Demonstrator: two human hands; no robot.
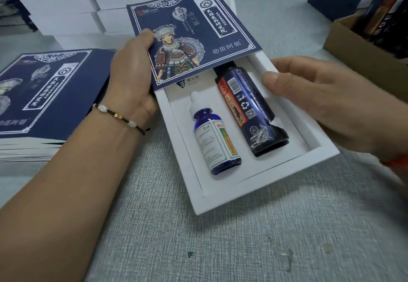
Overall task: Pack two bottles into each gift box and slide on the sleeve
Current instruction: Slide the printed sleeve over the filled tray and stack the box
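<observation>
The left hand (130, 72) gripped the near-left edge of the navy printed sleeve (189, 34), thumb on top and fingers hidden beneath, while the right hand (313, 98) pinched the right wall of the white gift box (260, 189). The sleeve covered the box's far half, hiding the top of the dark bottle (249, 109) lying beside the dropper bottle (216, 140). On the grey table (198, 248) at left, a stack of flat sleeves (44, 96) ran out of view.
</observation>
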